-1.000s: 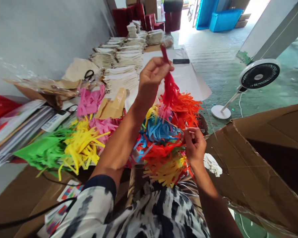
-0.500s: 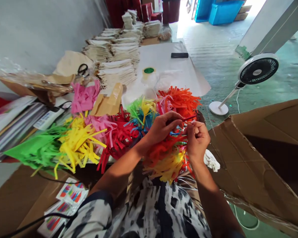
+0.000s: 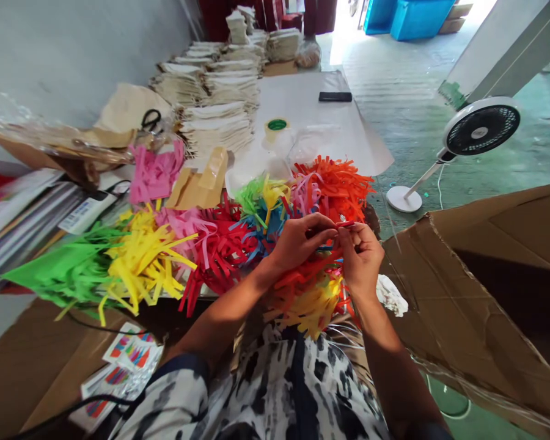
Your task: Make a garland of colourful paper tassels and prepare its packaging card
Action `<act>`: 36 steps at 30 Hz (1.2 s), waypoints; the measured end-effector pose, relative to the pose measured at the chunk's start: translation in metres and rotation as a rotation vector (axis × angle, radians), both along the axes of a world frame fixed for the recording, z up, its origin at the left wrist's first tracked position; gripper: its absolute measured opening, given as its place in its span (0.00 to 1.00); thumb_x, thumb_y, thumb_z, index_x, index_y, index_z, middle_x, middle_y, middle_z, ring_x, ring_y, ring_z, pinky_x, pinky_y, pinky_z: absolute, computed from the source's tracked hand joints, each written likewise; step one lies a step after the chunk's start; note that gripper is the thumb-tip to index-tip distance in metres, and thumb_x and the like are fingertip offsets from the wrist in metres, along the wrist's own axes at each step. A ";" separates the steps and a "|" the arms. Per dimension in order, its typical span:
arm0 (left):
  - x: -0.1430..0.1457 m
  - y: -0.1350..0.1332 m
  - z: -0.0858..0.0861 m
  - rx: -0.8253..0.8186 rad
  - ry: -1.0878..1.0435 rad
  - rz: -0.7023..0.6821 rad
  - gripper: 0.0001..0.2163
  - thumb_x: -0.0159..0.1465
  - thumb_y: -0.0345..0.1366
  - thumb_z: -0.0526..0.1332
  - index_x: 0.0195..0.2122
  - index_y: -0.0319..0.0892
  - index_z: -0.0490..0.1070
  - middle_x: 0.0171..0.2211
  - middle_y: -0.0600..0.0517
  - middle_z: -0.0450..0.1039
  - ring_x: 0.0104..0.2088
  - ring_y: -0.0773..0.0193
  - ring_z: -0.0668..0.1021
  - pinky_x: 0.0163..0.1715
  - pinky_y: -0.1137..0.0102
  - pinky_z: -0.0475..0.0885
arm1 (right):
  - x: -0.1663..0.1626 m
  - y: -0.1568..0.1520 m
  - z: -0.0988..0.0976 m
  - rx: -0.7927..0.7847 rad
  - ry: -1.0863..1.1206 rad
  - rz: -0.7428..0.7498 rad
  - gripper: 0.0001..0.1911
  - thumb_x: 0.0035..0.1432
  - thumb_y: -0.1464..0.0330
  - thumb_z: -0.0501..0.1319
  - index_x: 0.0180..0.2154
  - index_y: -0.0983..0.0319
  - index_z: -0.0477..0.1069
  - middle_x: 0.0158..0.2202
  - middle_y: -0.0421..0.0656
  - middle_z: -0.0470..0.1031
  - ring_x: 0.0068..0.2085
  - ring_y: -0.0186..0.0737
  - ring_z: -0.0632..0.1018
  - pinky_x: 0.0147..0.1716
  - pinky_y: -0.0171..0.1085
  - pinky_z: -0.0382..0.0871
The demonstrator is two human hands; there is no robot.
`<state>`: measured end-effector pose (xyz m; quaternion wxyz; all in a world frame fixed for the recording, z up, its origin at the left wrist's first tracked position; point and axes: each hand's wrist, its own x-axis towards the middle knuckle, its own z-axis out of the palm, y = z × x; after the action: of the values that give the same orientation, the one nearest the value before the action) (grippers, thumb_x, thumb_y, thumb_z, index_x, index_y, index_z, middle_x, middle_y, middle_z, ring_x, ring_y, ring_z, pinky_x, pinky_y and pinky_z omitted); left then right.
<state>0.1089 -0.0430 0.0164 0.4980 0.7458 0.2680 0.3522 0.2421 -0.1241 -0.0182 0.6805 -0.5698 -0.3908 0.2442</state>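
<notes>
My left hand (image 3: 301, 242) and my right hand (image 3: 362, 260) meet above my lap, fingertips nearly touching. Pinched between them is a thin red strip (image 3: 346, 224), its ends covered by the fingers. A fringed garland hangs beneath, with an orange-red tassel (image 3: 297, 281) and a yellow tassel (image 3: 314, 308). Just beyond my hands lie an orange tassel (image 3: 343, 183), a light pink one (image 3: 306, 194) and a small green and yellow bunch (image 3: 263, 195). Leftward along the table edge spread crimson (image 3: 220, 241), yellow (image 3: 144, 256) and green (image 3: 68, 263) fringed bundles.
Stacks of cream cloth (image 3: 220, 122) line the wall side. Tape (image 3: 275, 126), a black phone-like object (image 3: 335, 96) and scissors (image 3: 151, 120) rest farther back. A fan (image 3: 481, 128) stands on the floor at right, behind an open cardboard box (image 3: 476, 275).
My right fingertips have moved up and slightly left onto the red strip, whose free end pointed right before. The hands are closer together. The view has shifted slightly.
</notes>
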 end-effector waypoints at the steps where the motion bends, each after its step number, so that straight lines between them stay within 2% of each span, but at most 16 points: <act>1: 0.000 -0.001 0.000 0.004 0.005 0.013 0.15 0.69 0.50 0.67 0.42 0.43 0.80 0.36 0.51 0.84 0.35 0.64 0.82 0.36 0.71 0.76 | 0.000 0.000 -0.001 -0.004 0.000 0.003 0.16 0.67 0.53 0.66 0.38 0.58 0.74 0.24 0.34 0.69 0.25 0.34 0.68 0.26 0.35 0.63; 6: 0.000 -0.005 -0.001 0.048 0.047 0.073 0.13 0.72 0.48 0.63 0.41 0.43 0.79 0.35 0.52 0.83 0.34 0.64 0.82 0.35 0.71 0.76 | -0.002 0.000 0.001 -0.029 -0.001 0.007 0.17 0.68 0.51 0.65 0.39 0.58 0.74 0.24 0.35 0.68 0.25 0.34 0.67 0.25 0.34 0.61; 12: 0.000 -0.007 0.000 0.198 0.100 0.088 0.06 0.70 0.39 0.65 0.43 0.43 0.79 0.36 0.51 0.83 0.34 0.65 0.83 0.36 0.72 0.76 | -0.003 -0.001 0.003 -0.030 -0.044 -0.030 0.18 0.67 0.52 0.65 0.36 0.59 0.74 0.23 0.33 0.63 0.25 0.32 0.63 0.24 0.34 0.58; 17: 0.001 -0.012 -0.002 0.556 0.182 0.257 0.04 0.70 0.33 0.64 0.40 0.43 0.80 0.39 0.51 0.86 0.38 0.63 0.85 0.41 0.70 0.77 | -0.004 -0.003 0.004 -0.080 -0.134 -0.074 0.18 0.67 0.52 0.64 0.34 0.60 0.73 0.23 0.33 0.63 0.25 0.32 0.62 0.24 0.34 0.55; 20: 0.002 -0.016 -0.005 0.764 0.202 0.351 0.04 0.70 0.32 0.63 0.40 0.43 0.79 0.38 0.51 0.86 0.37 0.65 0.85 0.38 0.72 0.75 | -0.006 -0.002 0.004 -0.092 -0.152 -0.077 0.17 0.67 0.54 0.64 0.33 0.60 0.72 0.23 0.33 0.64 0.24 0.31 0.62 0.24 0.34 0.54; 24: 0.002 -0.016 -0.009 0.879 0.210 0.403 0.04 0.71 0.32 0.64 0.43 0.43 0.78 0.39 0.52 0.86 0.38 0.65 0.86 0.37 0.73 0.74 | -0.006 0.001 0.000 -0.102 -0.098 -0.033 0.16 0.67 0.53 0.64 0.37 0.60 0.73 0.25 0.36 0.70 0.25 0.32 0.66 0.25 0.34 0.59; 26: 0.002 -0.014 -0.010 0.863 0.185 0.388 0.03 0.71 0.32 0.64 0.43 0.43 0.78 0.39 0.52 0.86 0.38 0.66 0.85 0.37 0.74 0.74 | -0.006 0.002 -0.002 -0.111 -0.066 -0.009 0.17 0.67 0.52 0.64 0.38 0.59 0.74 0.27 0.37 0.73 0.26 0.33 0.68 0.26 0.34 0.61; 33: 0.001 -0.009 -0.006 0.603 0.098 0.391 0.03 0.68 0.31 0.66 0.40 0.44 0.80 0.37 0.52 0.85 0.34 0.68 0.83 0.37 0.75 0.75 | -0.005 0.001 -0.003 -0.134 -0.037 0.005 0.20 0.66 0.49 0.65 0.38 0.60 0.74 0.27 0.38 0.74 0.26 0.34 0.69 0.26 0.35 0.62; 36: 0.000 -0.006 -0.002 0.335 0.003 0.309 0.05 0.68 0.32 0.66 0.44 0.43 0.79 0.37 0.53 0.83 0.34 0.69 0.82 0.36 0.75 0.76 | -0.005 0.001 -0.001 -0.151 -0.043 -0.004 0.21 0.66 0.48 0.65 0.37 0.60 0.74 0.26 0.37 0.72 0.25 0.33 0.67 0.25 0.35 0.59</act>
<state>0.1092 -0.0492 0.0142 0.3069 0.7688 0.3172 0.4628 0.2371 -0.1232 -0.0192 0.6275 -0.6252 -0.3848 0.2593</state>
